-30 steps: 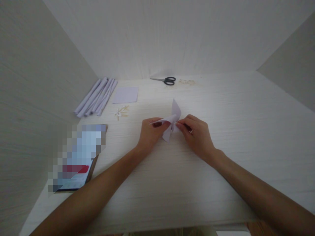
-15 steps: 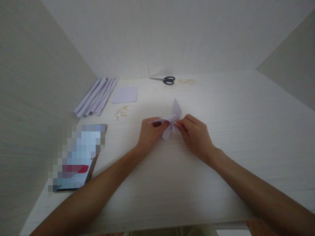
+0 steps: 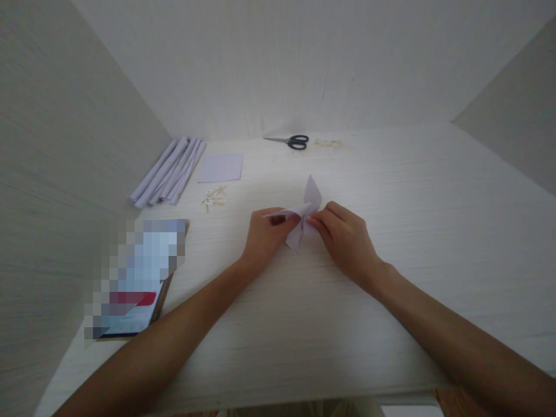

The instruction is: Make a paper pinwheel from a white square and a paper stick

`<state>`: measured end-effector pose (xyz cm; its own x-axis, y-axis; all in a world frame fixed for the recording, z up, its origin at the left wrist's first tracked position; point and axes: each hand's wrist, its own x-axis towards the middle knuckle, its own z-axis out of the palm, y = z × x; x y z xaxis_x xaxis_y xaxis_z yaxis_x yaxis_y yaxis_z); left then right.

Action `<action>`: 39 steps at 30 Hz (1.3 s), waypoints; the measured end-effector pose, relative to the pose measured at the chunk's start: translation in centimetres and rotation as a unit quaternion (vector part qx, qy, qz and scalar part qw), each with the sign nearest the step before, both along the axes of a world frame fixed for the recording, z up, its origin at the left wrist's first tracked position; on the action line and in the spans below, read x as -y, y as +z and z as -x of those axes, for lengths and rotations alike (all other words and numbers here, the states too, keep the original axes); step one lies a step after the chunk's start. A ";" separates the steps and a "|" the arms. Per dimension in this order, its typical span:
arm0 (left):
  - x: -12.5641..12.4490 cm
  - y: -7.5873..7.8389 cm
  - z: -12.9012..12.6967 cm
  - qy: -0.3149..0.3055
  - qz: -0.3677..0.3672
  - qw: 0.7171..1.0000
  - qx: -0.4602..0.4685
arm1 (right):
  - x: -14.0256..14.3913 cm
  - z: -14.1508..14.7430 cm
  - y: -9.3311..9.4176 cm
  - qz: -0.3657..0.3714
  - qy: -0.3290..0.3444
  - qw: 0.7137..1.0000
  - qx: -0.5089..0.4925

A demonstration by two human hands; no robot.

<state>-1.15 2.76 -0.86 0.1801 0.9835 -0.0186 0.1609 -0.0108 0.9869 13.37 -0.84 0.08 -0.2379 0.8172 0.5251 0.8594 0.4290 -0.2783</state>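
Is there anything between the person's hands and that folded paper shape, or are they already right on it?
Nothing visible stands between them. The left hand and the right hand both pinch the folded paper shape at its middle, over a bare part of the table. The scissors lie well behind.

tablet screen [image 3: 136, 278] pixelated, small bits [image 3: 214, 198] by paper rolls too small to tell

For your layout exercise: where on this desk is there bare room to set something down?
Bare: the pale wooden desk right of the right hand, and its near strip. Crowded: far left, with rolled white paper tubes, flat paper square, small wooden sticks.
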 end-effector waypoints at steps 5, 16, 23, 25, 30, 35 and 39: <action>0.2 0.5 -0.1 -0.003 0.002 1.000 -0.016 | 0.0 0.1 0.0 0.005 0.006 1.000 -0.021; 0.1 0.4 -0.1 0.007 0.003 1.000 -0.028 | -0.2 0.1 -0.2 0.032 0.006 0.999 -0.009; 0.3 1.1 -0.3 0.006 0.039 0.999 0.001 | 0.1 0.2 -0.1 0.022 -0.005 0.997 -0.073; 0.3 1.1 -0.3 0.007 0.040 0.999 0.001 | 0.2 0.2 0.0 0.015 -0.001 0.995 -0.094; 0.2 0.5 -0.2 0.028 0.013 1.000 -0.005 | 0.4 0.1 0.1 0.005 0.026 0.995 -0.094; 0.0 0.1 -0.1 0.036 -0.011 0.999 0.004 | 0.3 0.1 0.0 -0.011 0.016 0.997 -0.077; -0.1 0.0 0.0 0.028 -0.020 0.999 -0.002 | 0.1 -0.1 0.0 0.006 0.001 1.000 -0.029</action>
